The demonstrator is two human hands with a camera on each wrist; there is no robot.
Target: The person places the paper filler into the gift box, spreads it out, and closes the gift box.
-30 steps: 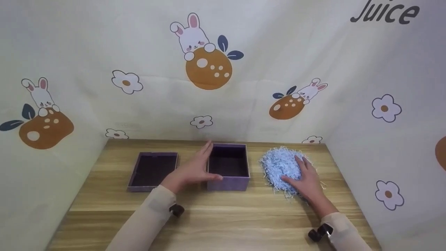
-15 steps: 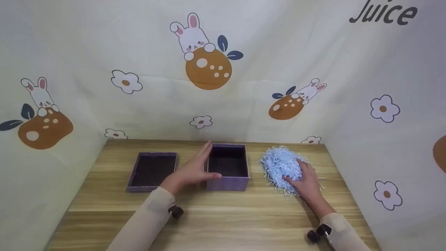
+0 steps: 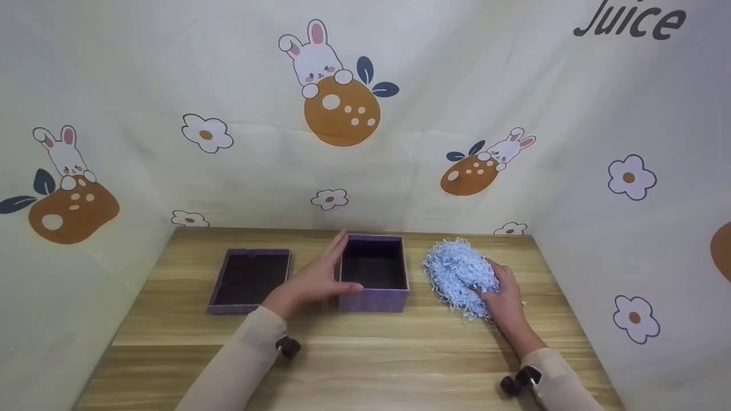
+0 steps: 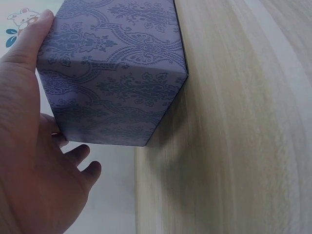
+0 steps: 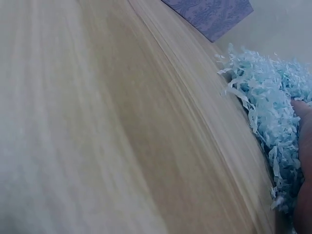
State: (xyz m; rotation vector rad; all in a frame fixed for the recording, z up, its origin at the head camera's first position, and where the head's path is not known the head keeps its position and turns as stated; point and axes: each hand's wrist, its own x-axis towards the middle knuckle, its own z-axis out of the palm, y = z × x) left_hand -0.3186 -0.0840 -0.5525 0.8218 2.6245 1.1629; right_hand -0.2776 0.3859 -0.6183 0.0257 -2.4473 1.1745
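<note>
A purple patterned box stands lidless at the back middle of the table, dark inside. My left hand rests spread against its left side, thumb at the front rim and index finger reaching along the left rim. In the left wrist view the box's patterned walls fill the top, and some fingers lie loosely beside it. To the box's right is a heap of light blue shredded paper. My right hand grips the heap's right side, fingertips sunk in the shreds; the right wrist view shows only part of that hand.
The box's shallow purple lid lies inside-up to the left, near my left forearm. A wooden table runs beneath everything. Printed cloth with rabbits and oranges stands behind and on both sides.
My right hand's fingers have drawn inward into the blue shredded paper, bunching the heap up slightly leftward. The left hand and the box stay where they were.
</note>
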